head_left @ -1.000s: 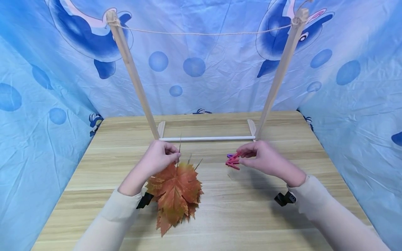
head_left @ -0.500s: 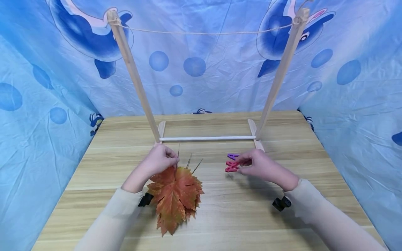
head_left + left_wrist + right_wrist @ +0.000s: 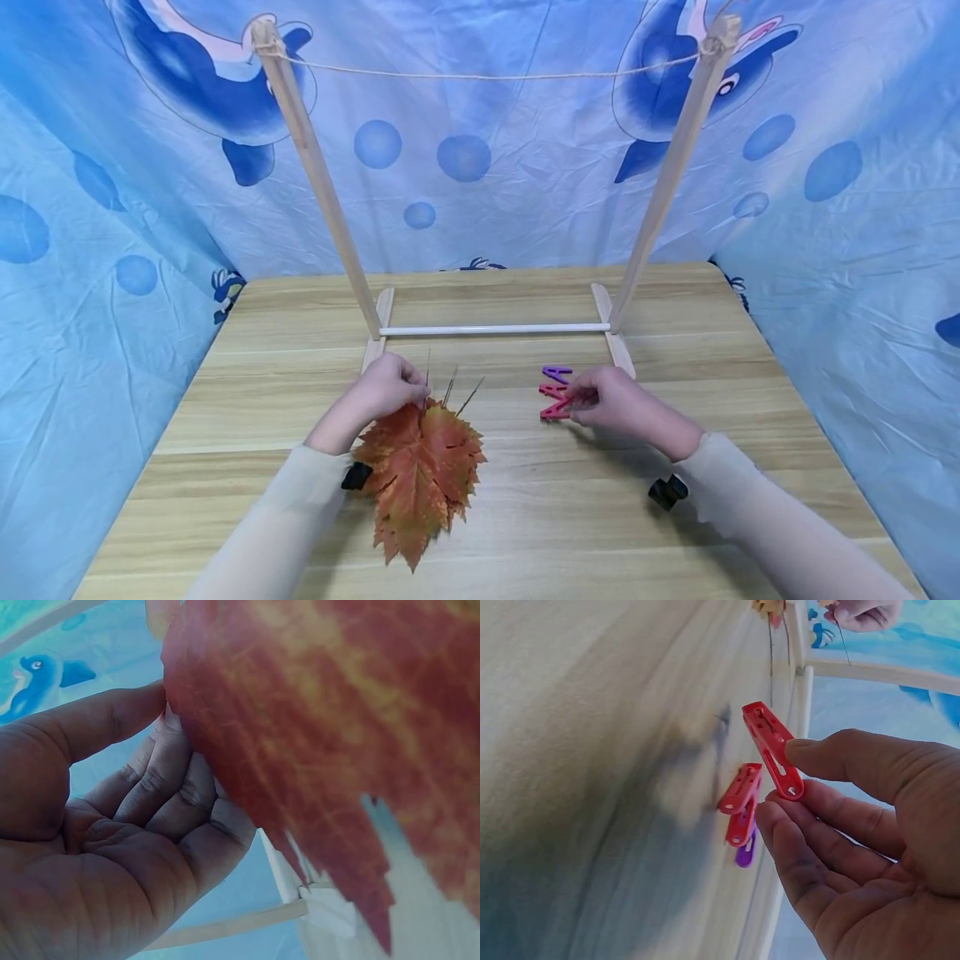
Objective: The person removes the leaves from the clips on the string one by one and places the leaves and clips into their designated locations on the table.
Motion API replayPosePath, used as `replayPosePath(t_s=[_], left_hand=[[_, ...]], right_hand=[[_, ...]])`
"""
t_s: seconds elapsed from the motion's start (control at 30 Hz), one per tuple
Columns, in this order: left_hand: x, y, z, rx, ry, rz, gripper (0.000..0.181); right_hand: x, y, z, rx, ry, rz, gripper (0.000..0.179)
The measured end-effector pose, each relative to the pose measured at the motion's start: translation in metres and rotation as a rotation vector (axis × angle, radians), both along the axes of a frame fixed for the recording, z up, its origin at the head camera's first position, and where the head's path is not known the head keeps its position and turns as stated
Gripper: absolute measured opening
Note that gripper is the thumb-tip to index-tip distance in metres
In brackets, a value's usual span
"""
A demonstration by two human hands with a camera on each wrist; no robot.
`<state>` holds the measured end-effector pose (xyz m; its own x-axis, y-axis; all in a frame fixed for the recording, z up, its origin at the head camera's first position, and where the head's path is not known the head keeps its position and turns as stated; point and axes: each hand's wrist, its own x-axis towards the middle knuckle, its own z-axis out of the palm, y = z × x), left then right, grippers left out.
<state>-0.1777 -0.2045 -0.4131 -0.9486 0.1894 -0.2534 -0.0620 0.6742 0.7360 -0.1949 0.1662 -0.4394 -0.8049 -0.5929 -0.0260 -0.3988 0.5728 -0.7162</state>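
Observation:
My left hand (image 3: 388, 387) pinches the thin stem of an orange-red maple leaf (image 3: 422, 471) in the head view. More leaves lie under it, and their stems (image 3: 471, 396) point away from me. The broad leaf (image 3: 315, 727) covers much of the left wrist view and hides the fingertips. On the right, my right hand (image 3: 618, 406) holds a red clothespin (image 3: 774, 750) between thumb and fingers, just above the table. Beside it lie more red clothespins (image 3: 741, 789) and a purple clothespin (image 3: 557, 373), close together in a row.
A wooden frame stands behind the hands, with two uprights (image 3: 318, 175), a white crossbar (image 3: 495, 330) low down and a string (image 3: 487, 77) tied across the top. Blue cloth (image 3: 495, 225) with dolphin prints hangs around the wooden table (image 3: 600, 517).
Both hands have come slightly nearer to me. The pinched leaf has sunk lower with my left hand. The clothespins, bunched up before, now show spread apart, with the purple one uncovered.

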Motion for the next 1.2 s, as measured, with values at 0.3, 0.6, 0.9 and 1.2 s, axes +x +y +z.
replayPosePath(t_s=[0.3, 0.6, 0.9, 1.2], left_hand=[[-0.002, 0.001, -0.009, -0.01, -0.045, 0.001, 0.02], [-0.002, 0.001, -0.019, -0.059, -0.01, -0.004, 0.026], [-0.002, -0.001, -0.024, -0.095, -0.038, 0.038, 0.025], [-0.001, -0.005, -0.024, -0.094, -0.014, 0.068, 0.013]], right_hand=[[0.003, 0.0, -0.007, 0.043, 0.002, 0.012, 0.02], [0.002, -0.003, -0.011, 0.144, 0.068, 0.023, 0.022], [0.001, -0.005, -0.014, 0.183, 0.069, 0.012, 0.023], [0.001, -0.002, -0.012, 0.136, 0.052, 0.004, 0.025]])
